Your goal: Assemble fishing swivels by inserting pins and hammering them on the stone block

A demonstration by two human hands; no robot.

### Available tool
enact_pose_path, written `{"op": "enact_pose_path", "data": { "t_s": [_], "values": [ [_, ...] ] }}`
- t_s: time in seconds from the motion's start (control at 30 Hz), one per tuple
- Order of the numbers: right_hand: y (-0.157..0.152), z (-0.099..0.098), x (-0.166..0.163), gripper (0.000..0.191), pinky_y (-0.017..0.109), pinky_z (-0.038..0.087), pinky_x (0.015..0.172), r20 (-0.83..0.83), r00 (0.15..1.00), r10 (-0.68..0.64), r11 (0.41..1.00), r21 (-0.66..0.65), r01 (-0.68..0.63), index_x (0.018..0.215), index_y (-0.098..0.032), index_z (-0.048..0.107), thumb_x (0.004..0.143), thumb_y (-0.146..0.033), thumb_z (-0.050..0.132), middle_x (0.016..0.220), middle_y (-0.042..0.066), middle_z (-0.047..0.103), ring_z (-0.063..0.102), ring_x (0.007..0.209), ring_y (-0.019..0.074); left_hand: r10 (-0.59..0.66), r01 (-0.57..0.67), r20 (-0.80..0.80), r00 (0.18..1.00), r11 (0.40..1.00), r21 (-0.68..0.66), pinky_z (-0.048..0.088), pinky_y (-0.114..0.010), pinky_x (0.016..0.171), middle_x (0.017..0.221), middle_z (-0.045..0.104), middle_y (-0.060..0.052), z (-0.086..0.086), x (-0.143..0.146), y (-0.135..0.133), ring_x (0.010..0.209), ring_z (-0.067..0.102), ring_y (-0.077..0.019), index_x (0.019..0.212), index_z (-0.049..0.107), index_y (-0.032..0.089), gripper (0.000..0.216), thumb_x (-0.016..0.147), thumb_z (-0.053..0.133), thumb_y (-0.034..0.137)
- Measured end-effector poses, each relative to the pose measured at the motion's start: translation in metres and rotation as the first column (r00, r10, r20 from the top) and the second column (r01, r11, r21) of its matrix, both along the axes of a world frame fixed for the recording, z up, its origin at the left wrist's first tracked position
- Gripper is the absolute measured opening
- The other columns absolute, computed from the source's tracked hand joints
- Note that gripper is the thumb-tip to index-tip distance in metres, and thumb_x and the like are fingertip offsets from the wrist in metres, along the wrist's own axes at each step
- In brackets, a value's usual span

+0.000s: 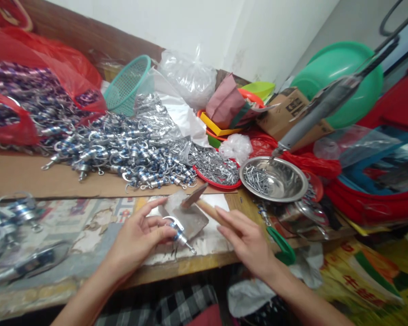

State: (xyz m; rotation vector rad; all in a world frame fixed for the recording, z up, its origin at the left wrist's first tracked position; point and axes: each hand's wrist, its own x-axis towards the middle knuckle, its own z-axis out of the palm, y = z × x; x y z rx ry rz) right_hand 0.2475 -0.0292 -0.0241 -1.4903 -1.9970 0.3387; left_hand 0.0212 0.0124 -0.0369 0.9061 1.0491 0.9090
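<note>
My left hand (pixel 141 235) pinches a small blue and silver metal swivel hook (pixel 178 233) between thumb and fingers, holding it against a flat metal block (pixel 190 219) near the table's front edge. My right hand (pixel 246 237) rests on the wooden handle of a small hammer (pixel 194 195), whose head lies on the block; its fingers are stretched out along the handle rather than wrapped round it.
A big heap of blue and silver hooks (pixel 122 151) lies on cardboard behind the block. A steel bowl (pixel 285 179) with small metal pins stands at right, beside a red plate (pixel 217 170) of metal bits. A teal basket (pixel 127 83), red bags (pixel 37 72) and green basin (pixel 343 81) crowd the back.
</note>
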Motion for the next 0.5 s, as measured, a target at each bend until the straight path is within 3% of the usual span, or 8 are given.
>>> {"op": "enact_pose_path", "data": {
  "t_s": [0.07,0.17,0.33,0.5],
  "values": [
    [0.02,-0.011,0.009,0.035,0.032,0.051,0.077,-0.058,0.993,-0.102,0.993,-0.063,0.098,0.115,-0.019,0.059,0.081,-0.023,0.054,0.104,0.008,0.066,0.063,0.092,0.0209,0.002,0.005,-0.129,0.992,0.999,0.052,0.052,-0.03,0.064,0.07,0.071,-0.003,-0.001,-0.002,-0.001,0.065,0.064,-0.0176,0.1,0.062,0.015,0.042,0.06,0.072,0.024],
    [0.049,-0.02,0.02,0.027,0.029,0.052,0.067,0.124,0.987,-0.102,0.98,-0.157,0.121,0.105,-0.02,0.065,0.082,-0.027,0.052,0.089,0.005,0.071,0.065,0.078,0.0194,0.061,0.017,-0.316,0.947,0.971,0.238,0.05,-0.033,0.074,0.076,0.071,-0.005,-0.004,-0.004,0.0,0.074,0.064,-0.0204,0.072,0.072,0.018,0.014,0.063,0.068,0.028],
    [0.105,-0.014,0.03,0.029,0.03,0.045,0.083,0.351,0.907,-0.231,0.962,-0.056,0.267,0.105,-0.017,0.065,0.087,-0.021,0.043,0.101,0.01,0.067,0.06,0.094,0.0199,0.164,0.058,-0.388,0.907,0.863,0.502,0.049,-0.028,0.069,0.083,0.064,-0.006,-0.004,-0.002,0.002,0.081,0.061,-0.0207,0.064,0.074,0.022,0.009,0.062,0.067,0.028],
    [0.159,-0.008,0.029,0.021,0.034,0.045,0.079,0.495,0.83,-0.256,0.937,-0.085,0.34,0.087,-0.017,0.071,0.069,-0.014,0.061,0.088,0.013,0.069,0.062,0.09,0.0278,0.133,0.172,-0.46,0.878,0.809,0.562,0.046,-0.027,0.063,0.068,0.062,-0.004,0.004,0.003,0.003,0.066,0.06,-0.0172,0.069,0.074,0.02,0.013,0.067,0.063,0.026]
  ]
}}
